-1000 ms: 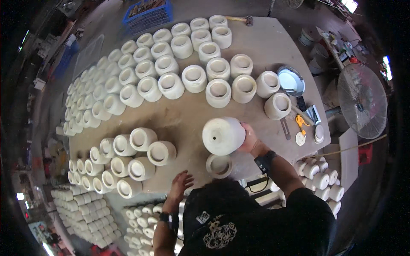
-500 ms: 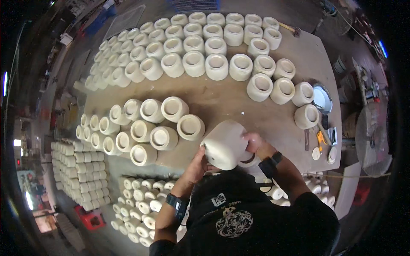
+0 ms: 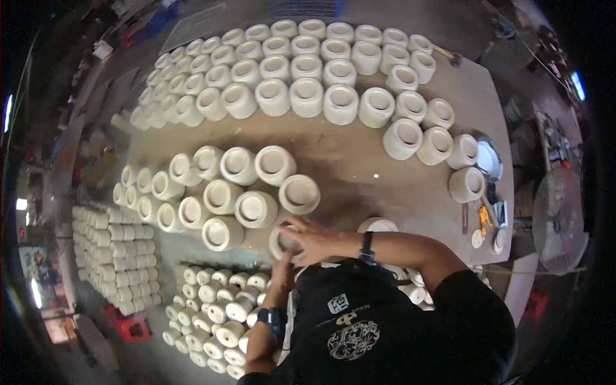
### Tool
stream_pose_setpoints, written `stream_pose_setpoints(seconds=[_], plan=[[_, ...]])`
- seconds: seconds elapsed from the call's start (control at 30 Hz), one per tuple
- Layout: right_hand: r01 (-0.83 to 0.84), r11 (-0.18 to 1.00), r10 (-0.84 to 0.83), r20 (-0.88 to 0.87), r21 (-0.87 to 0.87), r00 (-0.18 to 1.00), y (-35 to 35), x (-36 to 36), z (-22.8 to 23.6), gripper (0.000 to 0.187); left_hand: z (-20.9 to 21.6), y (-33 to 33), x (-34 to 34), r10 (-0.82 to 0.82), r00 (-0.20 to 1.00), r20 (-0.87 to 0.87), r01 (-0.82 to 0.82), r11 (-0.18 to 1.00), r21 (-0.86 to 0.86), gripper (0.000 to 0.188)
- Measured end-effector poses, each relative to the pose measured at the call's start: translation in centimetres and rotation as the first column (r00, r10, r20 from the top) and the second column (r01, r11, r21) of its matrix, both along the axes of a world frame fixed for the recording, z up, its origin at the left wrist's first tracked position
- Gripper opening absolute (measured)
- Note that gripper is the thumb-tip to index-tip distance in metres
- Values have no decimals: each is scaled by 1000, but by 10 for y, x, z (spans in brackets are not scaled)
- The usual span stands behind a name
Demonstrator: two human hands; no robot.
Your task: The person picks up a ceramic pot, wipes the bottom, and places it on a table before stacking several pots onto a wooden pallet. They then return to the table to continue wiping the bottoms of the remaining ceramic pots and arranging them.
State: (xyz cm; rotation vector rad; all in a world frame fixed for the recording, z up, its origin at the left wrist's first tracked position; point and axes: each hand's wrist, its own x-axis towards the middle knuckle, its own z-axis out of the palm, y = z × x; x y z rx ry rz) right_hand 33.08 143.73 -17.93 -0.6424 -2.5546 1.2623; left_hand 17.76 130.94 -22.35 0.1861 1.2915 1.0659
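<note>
A pale, unglazed clay pot [image 3: 278, 242] stands at the table's front edge with its round recessed face up, partly covered by my hands. My left hand [image 3: 282, 268] grips its near side, fingers partly hidden. From the right, my right hand [image 3: 313, 240] reaches across and lies over the pot with fingers spread around its top rim. Just beyond it is a cluster of similar pots, the nearest being a pot [image 3: 222, 233] on the left and another pot [image 3: 299, 194] behind. A further pot [image 3: 377, 224] shows in part behind my right forearm.
Long rows of pots [image 3: 307, 96] fill the table's far side. At the right are a bowl of pale liquid [image 3: 487, 160], an orange tool [image 3: 484, 216] and a small round lid [image 3: 477, 239]. More pots [image 3: 218, 311] lie below the front edge, with stacked pots [image 3: 131, 256] and a red stool [image 3: 128, 324] leftward.
The pot that was tilted up between my hands is no longer raised there. Both hands have moved left, to a pot standing at the table's front edge, my right arm now crossing my body.
</note>
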Motion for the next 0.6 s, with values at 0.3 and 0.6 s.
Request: stream_pose_setpoints(seconds=[0.3,0.6], plan=[[447,855,-460,-11,262,888,66,91,-55,74,-93,-27,-94,313,950,7,-310,943,-118,46],[733,454,-870,430,507,242,198,238,-72,128,-88,-31,-93,214,947,-240,-247,962,-115,53]])
